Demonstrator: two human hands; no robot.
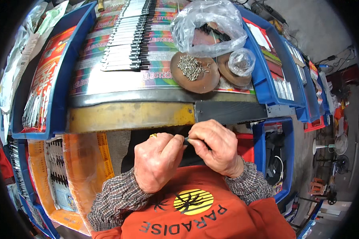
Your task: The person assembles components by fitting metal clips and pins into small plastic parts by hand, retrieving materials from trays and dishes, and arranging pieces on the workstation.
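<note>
My left hand (pixel 157 161) and my right hand (pixel 217 146) meet just below the table's near edge, in front of my lap. Both are closed, thumbs and fingers pinched together. Between the fingertips shows a small dark piece (pixel 186 141), gripped from both sides; most of it is hidden, so its kind cannot be told. On the table beyond lies a long row of flat metal strips (pixel 125 40) with black ends. To its right, a round brown dish (pixel 195 85) holds a heap of small metal screws (pixel 190 67).
A clear plastic bag (pixel 187 24) with black parts sits behind the dish, beside a second brown dish (pixel 243 81). Blue trays flank the table, left (pixel 60 95) and right (pixel 263 85). An orange-lined crate (pixel 83 159) stands lower left, a blue bin (pixel 259 151) lower right.
</note>
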